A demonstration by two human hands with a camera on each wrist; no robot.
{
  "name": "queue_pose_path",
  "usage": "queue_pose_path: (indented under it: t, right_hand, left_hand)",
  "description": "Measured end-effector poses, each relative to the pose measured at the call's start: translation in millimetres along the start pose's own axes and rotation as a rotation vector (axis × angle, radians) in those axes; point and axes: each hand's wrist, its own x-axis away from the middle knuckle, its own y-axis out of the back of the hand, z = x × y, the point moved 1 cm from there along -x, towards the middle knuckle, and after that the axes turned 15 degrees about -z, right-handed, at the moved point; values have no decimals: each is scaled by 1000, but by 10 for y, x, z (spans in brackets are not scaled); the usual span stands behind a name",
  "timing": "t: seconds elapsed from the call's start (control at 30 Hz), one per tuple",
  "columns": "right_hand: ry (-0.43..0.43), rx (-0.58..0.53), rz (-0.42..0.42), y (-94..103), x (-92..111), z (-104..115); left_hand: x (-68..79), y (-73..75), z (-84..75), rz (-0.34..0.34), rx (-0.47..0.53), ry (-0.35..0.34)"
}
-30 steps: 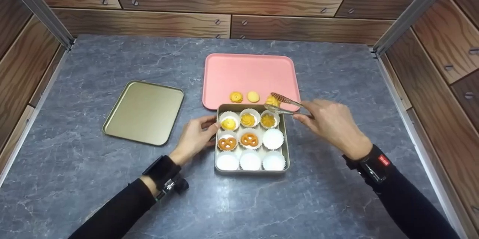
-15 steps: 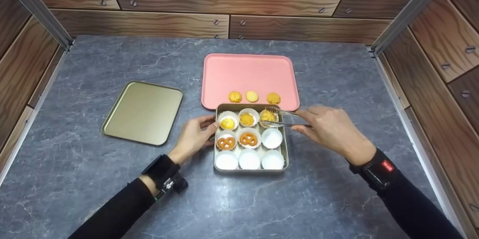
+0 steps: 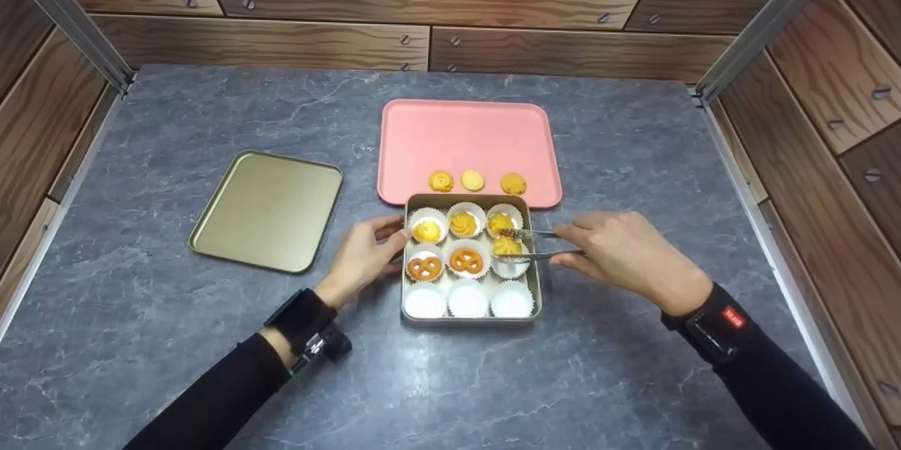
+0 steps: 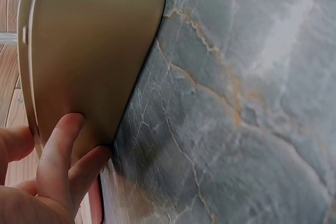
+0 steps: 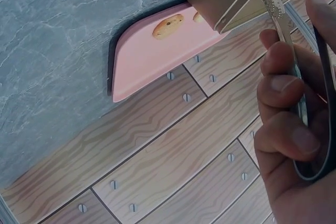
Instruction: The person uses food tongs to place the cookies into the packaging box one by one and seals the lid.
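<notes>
In the head view a square metal tin [image 3: 536,298] holds three rows of white paper cups. My left hand [image 3: 362,251] holds its left wall, thumb at the rim and fingers against the outside. My right hand [image 3: 619,256] grips metal tongs [image 3: 545,255], fingers curled round the arms. Between the tong tips is a yellow swirl cookie [image 3: 506,246], over the right cup [image 3: 510,269] of the middle row. Yellow cookies sit in the back row, including a swirl [image 3: 462,223]. Pretzels lie in the left and centre cups, one being this pretzel [image 3: 466,261].
Behind the tin lies a pink tray [image 3: 464,133] with a rosette cookie [image 3: 440,181], a plain round cookie [image 3: 472,180] and a speckled cookie [image 3: 513,183]. The tin's lid [image 3: 267,210] rests at left. Front-row paper cups [image 3: 467,298] hold no cookies. Wood-patterned walls surround the tabletop.
The tongs lifted the swirl cookie off the tray's right end, uncovering the speckled cookie, and carried it toward me to above the middle row. My left hand stayed on the tin.
</notes>
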Motion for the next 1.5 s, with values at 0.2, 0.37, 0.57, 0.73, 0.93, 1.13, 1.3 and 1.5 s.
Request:
queue_pose_path:
  t: [0.2, 0.37, 0.57, 0.73, 0.93, 1.13, 1.3, 1.5]
  right_hand:
    - [-5, 19, 12, 43, -19, 19]
    - [23, 49, 23, 79, -73, 54]
    - [76, 88, 33, 79, -138, 112]
    - [102, 123, 57, 68, -197, 154]
    - [100, 147, 74, 70, -217, 173]
    - [106, 196, 89, 88, -256, 216]
    - [104, 258, 134, 110, -339, 271]
    - [86, 249, 146, 89, -351, 274]
  left_hand:
    - [2, -1, -3, 1, -5, 12]
    - [4, 0, 0, -3, -11, 6]
    - [7, -8, 4, -11, -1, -16]
    - [4, -11, 12, -11, -1, -13]
    - [0, -7, 18, -9, -12, -18]
    - [-1, -5, 21, -7, -15, -12]
    - [1, -5, 13, 1, 2, -12]
    - [1, -5, 18, -3, -4, -20]
